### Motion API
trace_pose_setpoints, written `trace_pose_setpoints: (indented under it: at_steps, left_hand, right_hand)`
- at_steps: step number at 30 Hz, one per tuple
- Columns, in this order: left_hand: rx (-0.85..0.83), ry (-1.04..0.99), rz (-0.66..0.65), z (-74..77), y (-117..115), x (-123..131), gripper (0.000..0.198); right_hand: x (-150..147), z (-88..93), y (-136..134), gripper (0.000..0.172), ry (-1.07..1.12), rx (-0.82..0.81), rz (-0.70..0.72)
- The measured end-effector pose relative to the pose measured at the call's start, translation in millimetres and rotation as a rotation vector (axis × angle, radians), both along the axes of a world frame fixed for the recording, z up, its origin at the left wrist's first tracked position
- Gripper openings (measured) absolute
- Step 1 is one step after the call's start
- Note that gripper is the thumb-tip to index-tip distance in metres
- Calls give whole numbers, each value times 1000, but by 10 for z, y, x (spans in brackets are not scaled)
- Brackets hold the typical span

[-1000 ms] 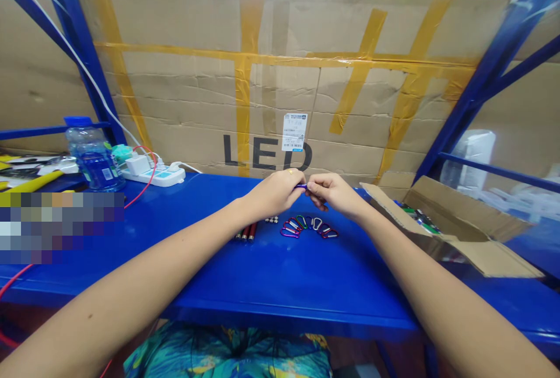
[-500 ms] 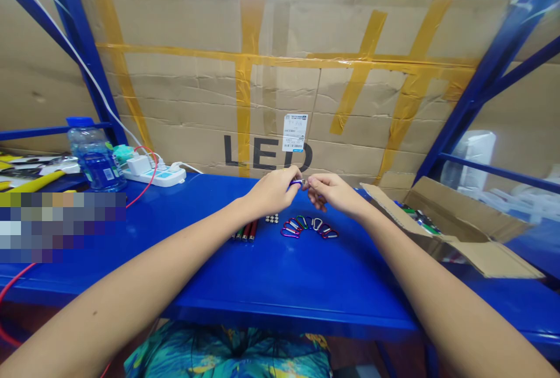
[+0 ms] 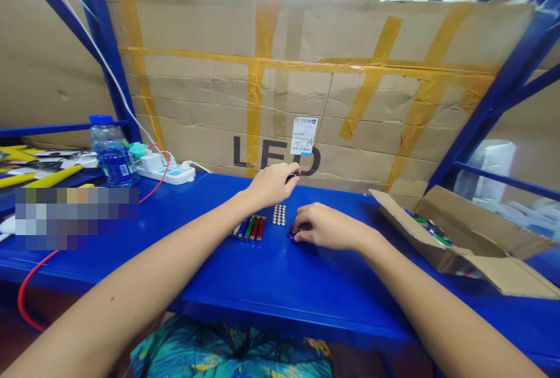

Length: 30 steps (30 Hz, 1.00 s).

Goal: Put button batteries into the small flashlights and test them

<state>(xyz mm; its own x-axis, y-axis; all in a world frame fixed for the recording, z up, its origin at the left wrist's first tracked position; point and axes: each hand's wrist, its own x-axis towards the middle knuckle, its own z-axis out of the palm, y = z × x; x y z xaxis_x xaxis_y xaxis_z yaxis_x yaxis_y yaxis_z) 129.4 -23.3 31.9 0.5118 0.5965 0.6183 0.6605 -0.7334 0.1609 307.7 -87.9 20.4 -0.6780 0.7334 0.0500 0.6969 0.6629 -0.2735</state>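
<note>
My left hand is raised over the back of the blue table, its fingers closed round a slim dark tube, mostly hidden by the fingers. My right hand is down at the table, thumb and fingertips pinching a purple-red carabiner. That hand hides the other carabiners. Left of it, small silver discs like button cells lie in a grid. Several slim coloured tubes with silver ends lie side by side beyond my left forearm, which partly covers them.
An open cardboard box with coloured pieces stands at the right. On the left are a plastic bottle, a white power strip, a red cable and yellow-handled tools. A big cardboard sheet closes off the back.
My right hand has left the tube by my left hand and come down onto the carabiners. My left hand still holds the tube. The view has shifted slightly.
</note>
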Motion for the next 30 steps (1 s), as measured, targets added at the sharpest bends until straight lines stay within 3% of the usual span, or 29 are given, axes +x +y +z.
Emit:
trace_pose_setpoints:
  at_steps: [8, 13, 21, 26, 30]
  left_hand:
    - [38, 24, -20, 12, -77, -28, 19]
    - [25, 18, -48, 3, -89, -142, 17]
    - [-4, 61, -116, -51, -130, -175, 19]
    - [22, 53, -151, -145, -139, -112, 22]
    - [62, 38, -194, -186, -126, -97, 17]
  right_hand:
    - [-178, -53, -141, 13, -190, 113, 40]
    - [-204, -58, -156, 2, -37, 93, 48]
    - [188, -8, 211, 11, 627, -379, -228]
    - [206, -59, 296, 27, 1034, -689, -216]
    - [142, -70, 259, 29, 1117, -848, -188]
